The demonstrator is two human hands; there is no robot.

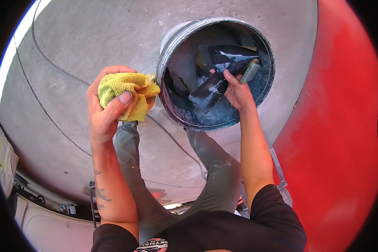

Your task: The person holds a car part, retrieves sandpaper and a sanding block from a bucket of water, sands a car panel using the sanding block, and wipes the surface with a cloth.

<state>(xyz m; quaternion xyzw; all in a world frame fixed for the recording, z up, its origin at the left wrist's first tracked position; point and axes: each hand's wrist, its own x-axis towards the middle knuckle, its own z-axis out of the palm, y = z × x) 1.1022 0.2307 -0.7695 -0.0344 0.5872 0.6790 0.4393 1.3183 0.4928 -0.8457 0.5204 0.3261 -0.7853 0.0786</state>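
My left hand (110, 101) is closed round a bunched yellow microfibre cloth (124, 90), its thumb pressed on the front, just left of the bucket's rim. My right hand (238, 90) reaches into a dark, dirty bucket (215, 126), its thumb and fingers pinching a dark sheet of sandpaper (208, 91) streaked with pale residue. Other dark curled sheets (231, 53) lie in the bucket behind it. A small greenish block (250, 72) sits against the fingers of that hand; whether they grip it too is hard to tell. Part of the fingers is hidden by the sheet.
The bucket stands on a grey concrete floor (101, 42) in front of my legs (216, 180). Thin cables (42, 103) run across the floor on the left. A large red panel (336, 147) with a dusty surface curves along the right side. A pale car panel (50, 227) is at lower left.
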